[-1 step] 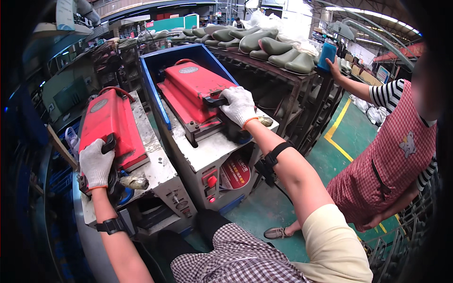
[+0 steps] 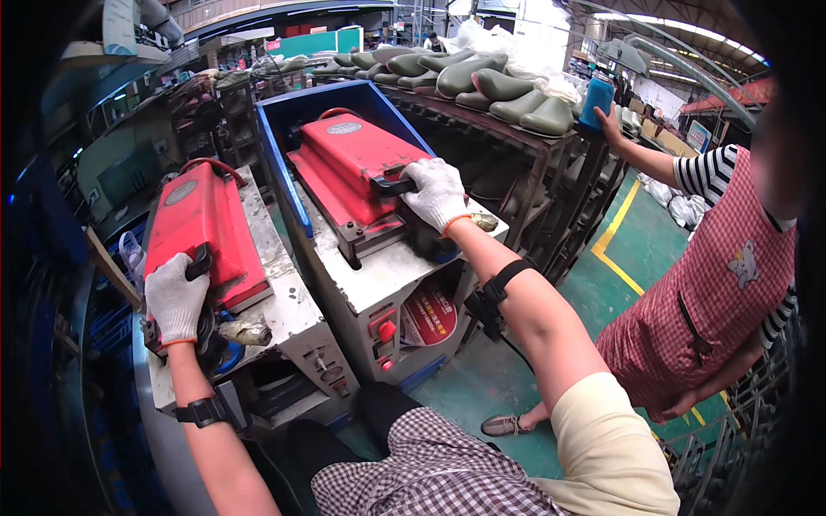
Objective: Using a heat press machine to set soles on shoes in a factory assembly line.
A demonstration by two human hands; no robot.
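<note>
Left hand [image 2: 175, 298], white glove, fingers curled tight around black handle [image 2: 200, 261] at near edge of left red press lid [image 2: 200, 230]. Right hand [image 2: 436, 194], gloved, closed over black handle [image 2: 391, 185] of right red press lid [image 2: 348, 168], lid lying on grey machine top [image 2: 379, 279]. Bystander in red checked apron [image 2: 714, 292] stands right, holding blue bottle [image 2: 596, 102] at rack of green boots [image 2: 490, 90].

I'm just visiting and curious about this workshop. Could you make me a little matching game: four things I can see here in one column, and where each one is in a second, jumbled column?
1. left hand
2. right hand
3. green boots
4. blue bottle

A. lined up on the dark rack behind the machines
B. on the black handle of the nearer red mould
C. held up by the other person in the red checked apron
D. on the black handle of the farther red mould

Pairs: 1-B, 2-D, 3-A, 4-C
</note>
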